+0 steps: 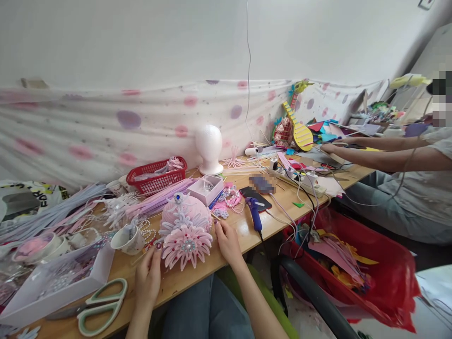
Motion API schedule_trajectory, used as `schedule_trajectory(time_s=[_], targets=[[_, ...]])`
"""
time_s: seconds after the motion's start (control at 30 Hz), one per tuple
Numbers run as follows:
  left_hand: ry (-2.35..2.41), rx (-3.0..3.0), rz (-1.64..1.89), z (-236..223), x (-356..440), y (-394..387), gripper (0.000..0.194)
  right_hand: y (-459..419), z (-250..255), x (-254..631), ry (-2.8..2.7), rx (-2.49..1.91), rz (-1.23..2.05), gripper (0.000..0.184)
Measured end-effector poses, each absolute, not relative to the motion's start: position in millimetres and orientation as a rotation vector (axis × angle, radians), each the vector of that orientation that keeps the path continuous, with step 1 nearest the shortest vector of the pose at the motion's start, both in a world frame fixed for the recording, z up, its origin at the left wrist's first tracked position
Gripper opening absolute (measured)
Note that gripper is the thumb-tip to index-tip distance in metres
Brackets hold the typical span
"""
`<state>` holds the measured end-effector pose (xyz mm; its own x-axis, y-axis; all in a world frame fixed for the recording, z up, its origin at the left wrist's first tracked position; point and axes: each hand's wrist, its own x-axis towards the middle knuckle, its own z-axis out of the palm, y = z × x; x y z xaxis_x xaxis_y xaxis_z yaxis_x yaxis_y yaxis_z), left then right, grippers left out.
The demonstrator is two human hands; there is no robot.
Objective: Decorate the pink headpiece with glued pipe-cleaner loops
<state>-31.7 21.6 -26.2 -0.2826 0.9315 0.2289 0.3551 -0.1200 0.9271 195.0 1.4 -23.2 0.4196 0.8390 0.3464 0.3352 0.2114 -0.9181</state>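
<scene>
A pink and white flower-shaped headpiece (185, 226) with pearl centres and a blue gem lies near the front edge of the wooden table (243, 226). My left hand (148, 278) rests at its lower left, fingers bent, fingertips touching the petal edge. My right hand (228, 240) holds its right side, fingers curled against it. A purple glue gun (254, 213) lies just right of my right hand. Large green-handled scissors (100, 306) lie left of my left hand.
A white tray (52, 282), cups (127, 239), red basket (157, 176), small white box (205, 188), foam head (209, 148) and power strip (300, 179) crowd the table. Another person's arms (370, 150) reach over the far right end. A red bag of scraps (353, 273) sits below.
</scene>
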Motion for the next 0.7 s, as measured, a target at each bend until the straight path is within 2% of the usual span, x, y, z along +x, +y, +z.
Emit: schedule_trajectory(time_s=[0.4, 0.57, 0.7], targets=[[1.616, 1.386, 1.488, -23.6, -29.4, 18.5, 0.053, -0.6, -23.2, 195.1, -1.142, -1.395, 0.557, 0.043], [1.556, 1.448, 1.492, -16.3, -25.2, 13.5, 0.055, -0.1, -27.1, 195.2, -1.101, -1.351, 0.587, 0.035], [1.449, 1.455, 1.52, -7.6, -20.5, 12.7, 0.067, -0.7, -21.8, 188.0, -1.035, -1.27, 0.611, 0.028]])
